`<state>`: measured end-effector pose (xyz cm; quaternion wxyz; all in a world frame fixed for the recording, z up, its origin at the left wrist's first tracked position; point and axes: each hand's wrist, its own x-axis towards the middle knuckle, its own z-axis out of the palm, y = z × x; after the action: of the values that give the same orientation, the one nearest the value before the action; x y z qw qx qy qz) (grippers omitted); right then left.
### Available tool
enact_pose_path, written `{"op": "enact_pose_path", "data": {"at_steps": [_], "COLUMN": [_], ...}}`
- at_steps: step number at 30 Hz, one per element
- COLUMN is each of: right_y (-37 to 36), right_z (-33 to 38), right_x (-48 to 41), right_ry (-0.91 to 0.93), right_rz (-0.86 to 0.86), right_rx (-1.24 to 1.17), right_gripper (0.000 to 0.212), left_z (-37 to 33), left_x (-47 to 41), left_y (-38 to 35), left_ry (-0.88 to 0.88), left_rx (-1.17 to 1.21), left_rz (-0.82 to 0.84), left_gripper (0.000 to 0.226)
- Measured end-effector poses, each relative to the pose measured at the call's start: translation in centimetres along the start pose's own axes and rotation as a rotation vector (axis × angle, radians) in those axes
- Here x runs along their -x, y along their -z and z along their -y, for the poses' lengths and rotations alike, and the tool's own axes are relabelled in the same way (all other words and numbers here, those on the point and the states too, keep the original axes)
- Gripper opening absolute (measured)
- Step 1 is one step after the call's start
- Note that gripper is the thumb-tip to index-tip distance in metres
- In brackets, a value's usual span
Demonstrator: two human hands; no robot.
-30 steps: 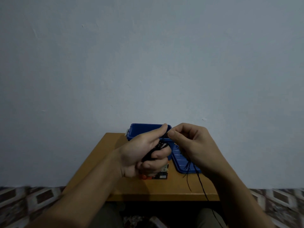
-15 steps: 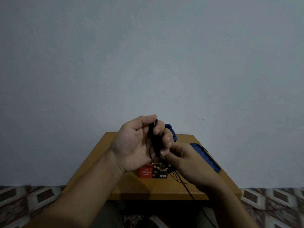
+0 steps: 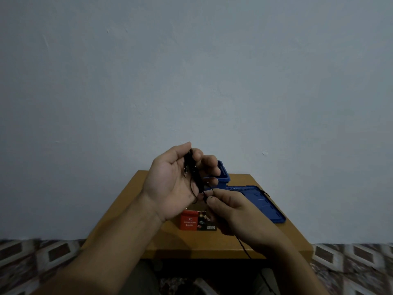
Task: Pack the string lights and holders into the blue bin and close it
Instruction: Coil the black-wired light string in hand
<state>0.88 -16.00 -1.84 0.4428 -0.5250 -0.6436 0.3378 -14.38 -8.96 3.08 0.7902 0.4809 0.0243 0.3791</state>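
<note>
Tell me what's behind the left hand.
The blue bin: only its right corner shows past the left hand's fingers. The rest and its inside are covered by the hand and the string lights it holds.

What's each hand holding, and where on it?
Left hand grips the coiled string lights across the bundle's middle; right hand pinches their loose wire just below.
</note>
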Motion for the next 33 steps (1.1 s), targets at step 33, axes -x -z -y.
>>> {"op": "enact_pose_path", "data": {"at_steps": [33], "right_y": [0.3], "right_z": [2.5], "right_x": [0.4], "right_ry": [0.014], "right_rz": [-0.111], "right_rx": [0.189], "right_gripper": [0.039], "left_z": [1.8], "left_x": [-0.7], "left_y": [-0.1], "left_ry": [0.045], "left_rx": [-1.095], "left_rz": [-0.197], "left_gripper": [0.036]}}
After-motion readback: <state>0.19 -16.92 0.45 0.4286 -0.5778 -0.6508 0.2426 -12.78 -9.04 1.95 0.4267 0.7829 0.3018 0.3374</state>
